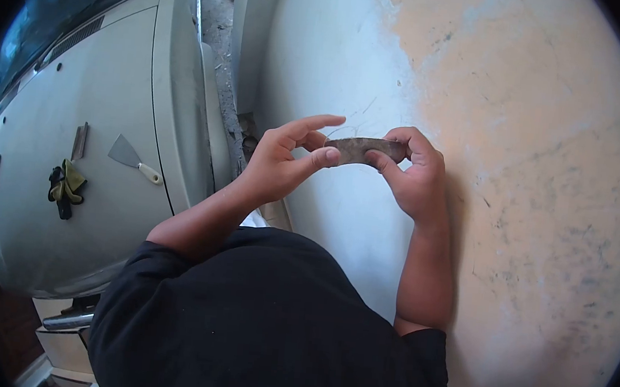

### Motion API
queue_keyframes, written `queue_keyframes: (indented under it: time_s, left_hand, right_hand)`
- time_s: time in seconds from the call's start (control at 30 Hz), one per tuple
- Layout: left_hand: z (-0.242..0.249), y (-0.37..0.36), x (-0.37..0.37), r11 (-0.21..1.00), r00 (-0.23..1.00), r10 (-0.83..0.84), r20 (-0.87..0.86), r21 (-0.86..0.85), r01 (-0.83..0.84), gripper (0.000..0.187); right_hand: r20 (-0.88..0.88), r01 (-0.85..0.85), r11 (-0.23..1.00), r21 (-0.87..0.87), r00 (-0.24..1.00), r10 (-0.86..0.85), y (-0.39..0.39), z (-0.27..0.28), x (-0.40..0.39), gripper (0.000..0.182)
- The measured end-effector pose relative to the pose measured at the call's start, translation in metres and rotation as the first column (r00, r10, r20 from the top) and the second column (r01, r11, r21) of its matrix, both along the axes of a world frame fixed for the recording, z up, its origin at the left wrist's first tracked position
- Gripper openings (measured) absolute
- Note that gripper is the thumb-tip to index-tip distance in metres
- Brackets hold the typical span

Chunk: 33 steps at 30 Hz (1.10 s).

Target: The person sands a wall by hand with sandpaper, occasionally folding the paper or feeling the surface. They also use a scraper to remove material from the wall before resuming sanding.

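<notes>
In front of my chest, a short, curved grey-brown strip (353, 150) with a rough, worn surface is held between my two hands. My left hand (287, 155) pinches its left end, thumb on the near face and index finger stretched out above. Around the right end my right hand (417, 166) is closed, its thumb pressed on the near face and its fingers bent over the top edge. The fingers behind the strip are partly hidden.
A pale car hood (103, 116) fills the left side. On it lie a putty knife (136, 160), a dark narrow bar (80, 142) and yellow-black gloves (67, 185). To the right rises a wall (533, 176) with white and peach patches and scuffs, close to my right arm.
</notes>
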<state>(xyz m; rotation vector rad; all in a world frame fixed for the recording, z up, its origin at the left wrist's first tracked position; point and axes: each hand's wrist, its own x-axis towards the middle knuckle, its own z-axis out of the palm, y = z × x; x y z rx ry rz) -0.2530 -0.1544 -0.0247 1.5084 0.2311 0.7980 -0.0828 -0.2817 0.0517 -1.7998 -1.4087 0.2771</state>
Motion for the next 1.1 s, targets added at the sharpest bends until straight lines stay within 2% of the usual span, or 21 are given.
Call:
queue_keyframes:
  time_s: [0.03,0.17,0.23,0.27,0.33,0.4,0.47,0.5,0.53,0.57,0.6,0.63,0.67,0.7,0.77,0.8,0.9,0.97,1.0,1.07,1.1]
  left_hand:
    - [-0.001,0.0,0.0,0.993,0.999,-0.04,-0.022,-0.11,0.037,0.034]
    - [-0.017,0.007,-0.001,0.989,0.998,-0.025,-0.065,-0.146,0.016,0.031]
    - [-0.023,0.011,-0.001,0.99,0.998,0.06,-0.009,-0.13,-0.061,0.026]
    - [-0.026,0.013,0.001,0.99,0.999,0.042,-0.017,-0.132,-0.043,0.026]
    - [-0.03,0.02,0.008,0.973,0.994,0.085,0.069,-0.223,-0.068,0.023]
    - [-0.029,0.027,0.017,0.964,0.993,0.05,0.103,-0.265,-0.021,0.024]
    - [-0.029,0.038,0.027,0.957,0.998,-0.036,0.05,-0.285,0.049,0.024]
    - [-0.028,0.042,0.032,0.955,0.997,-0.053,0.057,-0.289,0.068,0.024]
    - [-0.027,0.047,0.038,0.988,0.999,-0.025,-0.023,-0.155,0.022,0.023]
    - [-0.027,0.053,0.044,1.0,0.995,0.018,-0.098,-0.014,-0.019,0.022]
    - [-0.027,0.062,0.048,1.0,0.996,0.009,-0.091,-0.025,-0.011,0.022]
    - [-0.025,0.073,0.051,0.929,0.99,0.123,-0.065,0.359,-0.092,0.021]
    - [-0.025,0.083,0.054,0.708,0.974,0.226,0.002,0.687,-0.166,0.021]
    - [-0.025,0.089,0.057,0.714,0.973,0.233,0.0,0.679,-0.171,0.021]
    - [-0.027,0.101,0.06,0.816,0.98,0.198,-0.019,0.556,-0.154,0.021]
    - [-0.029,0.108,0.061,0.817,0.98,0.199,-0.023,0.555,-0.153,0.021]
    - [-0.038,0.131,0.069,0.775,0.966,0.257,-0.017,0.601,-0.195,0.026]
    - [-0.043,0.146,0.073,0.654,0.945,0.324,0.047,0.711,-0.259,0.025]
    - [-0.044,0.153,0.076,0.657,0.945,0.325,0.045,0.708,-0.259,0.025]
    - [-0.045,0.169,0.084,0.586,0.922,0.368,0.123,0.739,-0.332,0.027]
    - [-0.049,0.18,0.087,0.588,0.922,0.368,0.118,0.739,-0.33,0.027]
  right_hand:
    - [0.01,-0.025,1.0,0.012,1.0,0.024,0.004,-0.003,-0.002,0.023]
    - [0.104,-0.07,0.998,0.003,0.992,0.069,0.008,-0.004,-0.007,0.021]
    - [0.152,-0.116,0.993,-0.011,0.982,0.116,0.006,-0.004,-0.007,0.019]
    - [0.144,-0.098,0.995,-0.013,0.985,0.099,0.005,-0.005,-0.006,0.019]
    - [0.139,-0.098,0.995,-0.021,0.985,0.1,0.004,-0.007,-0.006,0.017]
    - [0.165,-0.072,0.996,-0.056,0.983,0.08,0.001,-0.007,-0.004,0.017]
    - [0.197,-0.051,0.994,-0.097,0.978,0.069,0.0,-0.005,-0.002,0.017]
    - [0.122,-0.029,0.996,-0.083,0.992,0.039,0.0,-0.006,-0.001,0.016]
    - [0.052,-0.01,0.998,-0.068,0.999,0.014,0.002,-0.007,0.001,0.016]
    - [0.063,0.0,0.997,-0.071,0.998,0.005,0.005,-0.009,0.003,0.016]
    - [0.0,0.04,0.999,0.003,0.999,-0.04,0.007,-0.013,0.004,0.015]
    - [-0.067,0.079,0.994,0.07,0.995,-0.075,0.008,-0.016,0.005,0.014]
    - [-0.063,0.076,0.996,0.056,0.995,-0.072,0.012,-0.02,0.005,0.014]
    - [-0.079,0.103,0.992,0.071,0.992,-0.097,0.018,-0.024,0.004,0.014]
    - [-0.104,0.129,0.988,0.082,0.987,-0.121,0.031,-0.033,0.004,0.014]
    - [-0.092,0.12,0.99,0.068,0.989,-0.113,0.037,-0.037,0.004,0.014]
    - [-0.098,0.108,0.994,0.011,0.99,-0.107,0.053,-0.045,0.006,0.014]
    - [-0.116,0.104,0.994,-0.035,0.987,-0.107,0.064,-0.053,0.007,0.014]
    - [-0.164,0.112,0.993,-0.043,0.979,-0.117,0.071,-0.06,0.006,0.014]
    - [-0.215,0.117,0.992,-0.054,0.968,-0.126,0.083,-0.074,0.003,0.015]
    - [-0.3,0.167,0.985,-0.039,0.939,-0.171,0.089,-0.081,0.001,0.015]
